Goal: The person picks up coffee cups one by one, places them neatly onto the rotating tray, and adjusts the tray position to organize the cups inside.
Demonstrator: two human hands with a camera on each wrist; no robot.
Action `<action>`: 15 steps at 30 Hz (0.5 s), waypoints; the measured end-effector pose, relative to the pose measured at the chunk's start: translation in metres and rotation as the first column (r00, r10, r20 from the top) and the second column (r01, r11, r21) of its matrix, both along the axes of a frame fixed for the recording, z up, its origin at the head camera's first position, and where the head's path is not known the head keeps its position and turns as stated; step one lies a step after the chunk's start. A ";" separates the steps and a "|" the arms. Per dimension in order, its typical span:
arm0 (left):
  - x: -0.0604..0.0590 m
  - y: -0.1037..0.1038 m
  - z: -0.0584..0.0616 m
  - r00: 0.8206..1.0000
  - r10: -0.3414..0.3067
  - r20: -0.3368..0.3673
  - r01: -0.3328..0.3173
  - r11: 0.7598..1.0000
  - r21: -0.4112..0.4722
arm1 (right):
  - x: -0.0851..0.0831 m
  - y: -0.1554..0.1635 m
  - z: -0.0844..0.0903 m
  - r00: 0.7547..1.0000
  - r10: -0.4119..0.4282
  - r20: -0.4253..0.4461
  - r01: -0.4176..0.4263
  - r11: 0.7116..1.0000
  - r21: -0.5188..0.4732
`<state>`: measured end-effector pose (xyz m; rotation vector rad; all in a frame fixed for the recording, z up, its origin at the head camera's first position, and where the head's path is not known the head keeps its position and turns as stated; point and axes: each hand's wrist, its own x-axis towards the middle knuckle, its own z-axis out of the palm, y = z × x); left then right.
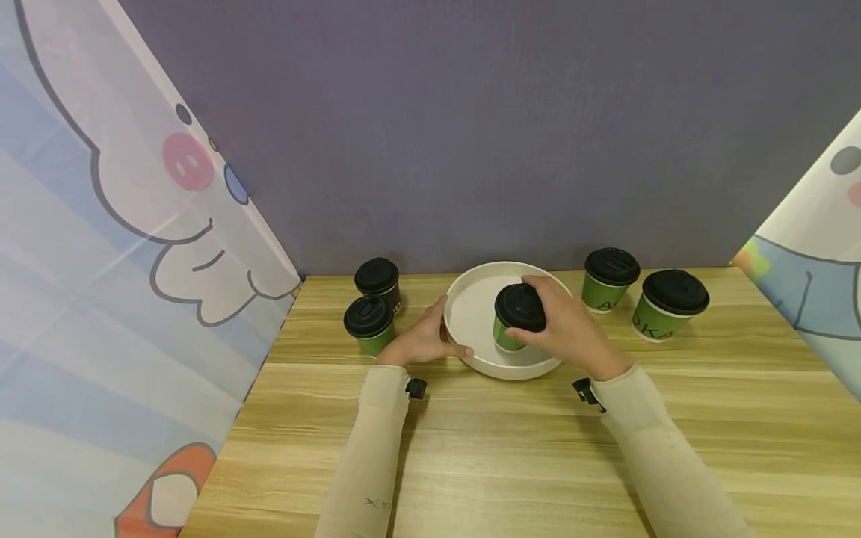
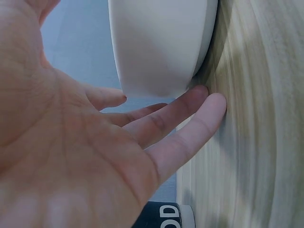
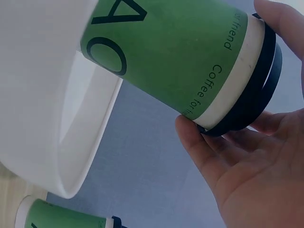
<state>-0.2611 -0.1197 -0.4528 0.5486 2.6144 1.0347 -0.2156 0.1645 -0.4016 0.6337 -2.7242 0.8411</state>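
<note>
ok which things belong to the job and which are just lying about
Likely in use:
held green cup in right hand
white dish by left hand

Likely idle, not held:
black cup
left green cup
rear right cup
front right cup

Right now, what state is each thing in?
Held green cup, lidded
Right hand, gripping that cup
White dish, open side up
Left hand, fingers extended, at dish
Dark cup, lidded, upright
Left green cup, lidded, upright
Rightmost green cup, lidded, upright
Green cup beside it, lidded, upright
</note>
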 end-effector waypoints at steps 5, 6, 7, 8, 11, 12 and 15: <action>0.000 0.001 0.000 1.000 0.009 0.011 -0.009 1.000 -0.012 | 0.000 -0.004 -0.004 0.999 -0.001 0.037 0.001 1.000 0.007; 0.000 0.001 0.000 1.000 0.010 0.011 -0.010 1.000 -0.011 | 0.000 -0.005 -0.005 0.999 0.003 0.043 -0.003 1.000 0.005; 0.000 0.001 0.000 1.000 0.010 0.013 -0.010 1.000 -0.011 | 0.000 -0.006 -0.005 0.999 0.007 0.048 -0.008 1.000 0.003; 0.000 0.001 -0.001 1.000 0.011 0.014 -0.011 1.000 -0.011 | 0.000 -0.007 -0.006 0.999 0.013 0.050 -0.014 1.000 0.003; 0.000 0.001 0.000 1.000 0.021 0.022 -0.021 1.000 -0.016 | 0.001 -0.010 -0.007 0.999 0.031 0.042 -0.031 1.000 0.004; 0.001 0.000 0.000 0.999 0.027 0.028 -0.027 0.999 -0.017 | 0.001 -0.011 -0.008 0.999 0.037 0.038 -0.037 0.999 0.007; 0.001 0.000 0.001 0.998 0.042 0.047 -0.042 0.999 -0.017 | 0.002 -0.014 -0.009 0.998 0.057 0.033 -0.057 0.998 0.011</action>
